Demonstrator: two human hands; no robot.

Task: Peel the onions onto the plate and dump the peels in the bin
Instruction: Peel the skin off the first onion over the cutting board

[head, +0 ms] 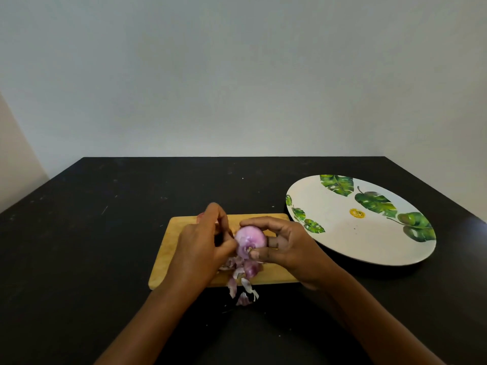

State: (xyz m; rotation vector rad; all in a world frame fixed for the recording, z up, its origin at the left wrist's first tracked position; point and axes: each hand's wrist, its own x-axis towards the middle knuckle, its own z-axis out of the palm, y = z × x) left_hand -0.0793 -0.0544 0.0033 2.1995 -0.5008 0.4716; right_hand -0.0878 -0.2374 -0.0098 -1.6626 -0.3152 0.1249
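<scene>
A purple onion [249, 238] with pale, partly bared flesh is held just above the wooden cutting board [172, 241]. My right hand [284, 246] grips it from the right, thumb near its root end. My left hand [204, 242] is curled against the onion's left side, its fingertips pinching at the skin. Loose purple peels [243, 280] lie on the board's front edge and spill onto the table. A second onion [201, 216] shows only as a reddish sliver behind my left hand. The white plate [342, 233] with green leaf prints sits to the right, holding nothing.
The board and plate rest on a black table [92, 246] that stands against a pale wall. The plate's left rim nearly touches the board's far right corner. No bin is in view.
</scene>
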